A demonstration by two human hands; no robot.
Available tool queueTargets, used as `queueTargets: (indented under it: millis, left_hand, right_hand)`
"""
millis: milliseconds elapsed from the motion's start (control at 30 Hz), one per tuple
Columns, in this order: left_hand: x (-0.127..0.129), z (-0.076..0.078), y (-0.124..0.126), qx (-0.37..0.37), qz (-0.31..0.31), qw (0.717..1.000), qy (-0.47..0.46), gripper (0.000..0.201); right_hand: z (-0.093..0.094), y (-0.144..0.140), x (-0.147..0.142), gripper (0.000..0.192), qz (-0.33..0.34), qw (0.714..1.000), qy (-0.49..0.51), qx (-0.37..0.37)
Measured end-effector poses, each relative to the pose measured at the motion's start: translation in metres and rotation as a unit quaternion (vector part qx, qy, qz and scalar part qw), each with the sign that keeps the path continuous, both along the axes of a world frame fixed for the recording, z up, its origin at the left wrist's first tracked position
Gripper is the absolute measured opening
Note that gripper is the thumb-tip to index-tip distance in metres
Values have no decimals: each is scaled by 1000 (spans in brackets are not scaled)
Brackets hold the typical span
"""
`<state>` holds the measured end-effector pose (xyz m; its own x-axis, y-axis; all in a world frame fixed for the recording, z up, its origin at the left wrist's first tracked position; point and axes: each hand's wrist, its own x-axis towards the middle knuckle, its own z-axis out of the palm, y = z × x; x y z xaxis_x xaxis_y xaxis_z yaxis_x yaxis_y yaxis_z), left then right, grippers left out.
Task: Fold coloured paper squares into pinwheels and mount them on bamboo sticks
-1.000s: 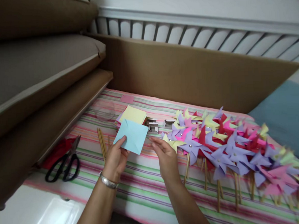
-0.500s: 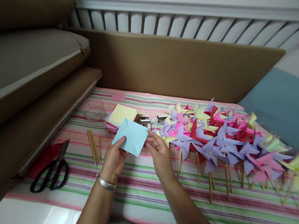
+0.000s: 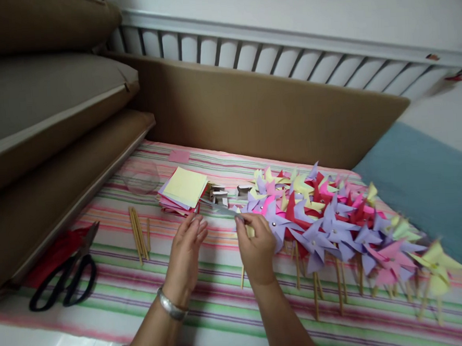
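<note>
Below me, my left hand (image 3: 186, 249) hovers with fingers loosely apart, touching nothing I can make out, and my right hand (image 3: 254, 244) pinches the thin, edge-on pale blue paper square (image 3: 222, 210) above the pink-and-green striped cloth surface (image 3: 207, 299). Black-handled scissors (image 3: 63, 280) lie far left, thin wooden sticks (image 3: 137, 233) nearer, beside a stack of coloured paper squares (image 3: 183, 189). Paper pinwheels (image 3: 328, 219) crowd the right; brown cushions (image 3: 46, 101) and a white slatted rail (image 3: 286, 60) stand behind.

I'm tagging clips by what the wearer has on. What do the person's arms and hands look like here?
Both forearms are bare, with no sleeves showing in the picture. The left hand has a silver metal bangle round its wrist. The right hand shows no bracelet, watch or glove. Rings cannot be told.
</note>
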<state>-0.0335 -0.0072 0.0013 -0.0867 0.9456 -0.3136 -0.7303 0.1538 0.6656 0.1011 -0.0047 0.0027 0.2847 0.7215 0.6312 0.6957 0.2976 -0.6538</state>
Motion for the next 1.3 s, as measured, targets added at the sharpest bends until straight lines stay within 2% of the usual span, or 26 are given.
queueTargets:
  millis: [67, 167, 267, 433, 567, 733, 900, 1067, 1300]
  left_hand:
    - [8, 4, -5, 1, -12, 999, -35, 38]
    - [13, 10, -8, 29, -48, 993, -101, 32]
    - [11, 12, -6, 57, -66, 989, -118, 27]
    - [9, 6, -5, 36, -37, 994, -101, 15]
    - [3, -1, 0, -20, 2, 996, -85, 8]
    - [-21, 1, 12, -47, -5, 997, -63, 23]
    - [-36, 6, 13, -51, -38, 997, -52, 28]
    - [-36, 9, 10, -48, -78, 994, -52, 27]
    - [-31, 21, 5, 9, -69, 989, -130, 29]
  right_hand:
    - [-2, -2, -3, 9, 27, 998, -57, 14]
    - [-7, -5, -13, 13, 58, 994, -88, 12]
    - [-10, -9, -23, 15, 73, 990, -118, 7]
    - [-8, -16, -37, 15, 74, 985, -155, -7]
    - [-8, -16, -38, 23, 127, 979, -157, -9]
    - [-5, -9, -23, 35, 197, 968, -157, 14]
    - [-10, -6, -20, 29, 234, 960, -154, -8]
    - [-15, -8, -24, 23, 234, 962, -138, 10]
    - [-10, -9, -27, 18, 214, 970, -111, 23]
